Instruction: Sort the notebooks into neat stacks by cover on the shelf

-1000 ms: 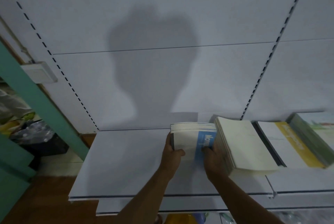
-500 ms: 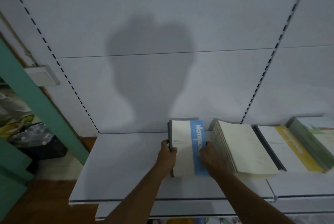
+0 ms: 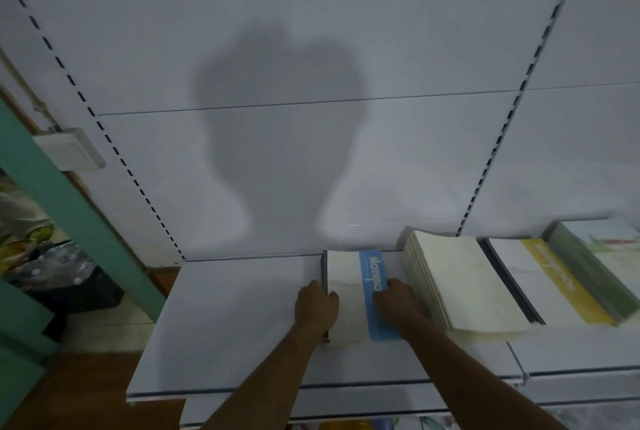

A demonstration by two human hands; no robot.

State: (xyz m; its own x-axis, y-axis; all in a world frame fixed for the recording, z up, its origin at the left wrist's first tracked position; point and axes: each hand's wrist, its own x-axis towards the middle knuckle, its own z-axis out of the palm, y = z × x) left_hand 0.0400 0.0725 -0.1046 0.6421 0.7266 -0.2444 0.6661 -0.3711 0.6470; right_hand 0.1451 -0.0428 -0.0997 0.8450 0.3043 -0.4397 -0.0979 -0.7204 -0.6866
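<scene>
My two hands bracket the blue-striped notebook stack (image 3: 356,294), which lies flat on the white shelf (image 3: 235,318) with its long axis running straight away from me toward the back panel (image 3: 311,48). My left hand (image 3: 316,308) grips the dark spine edge on the left, fingers (image 3: 333,297) curled over onto the white cover; my right hand (image 3: 394,301) sits at the right edge on the blue stripe, fingers bent against the cover — it seems to be holding the edge, though how firmly I cannot tell. The stack sits directly between my palms, its near end about level with my wrists, its far end close to the back panel. What the next move turns on, I judge, is the narrow gap to the right: the cream-covered stack (image 3: 460,284) lies just beside my right hand, parallel but slightly fanned, so that hand is the nearer one to it and has little room. Further right are the yellow-striped stack (image 3: 547,280) and the green-covered stack (image 3: 602,263) — each a separate cover. I would square this stack by pressing both edges inward.
</scene>
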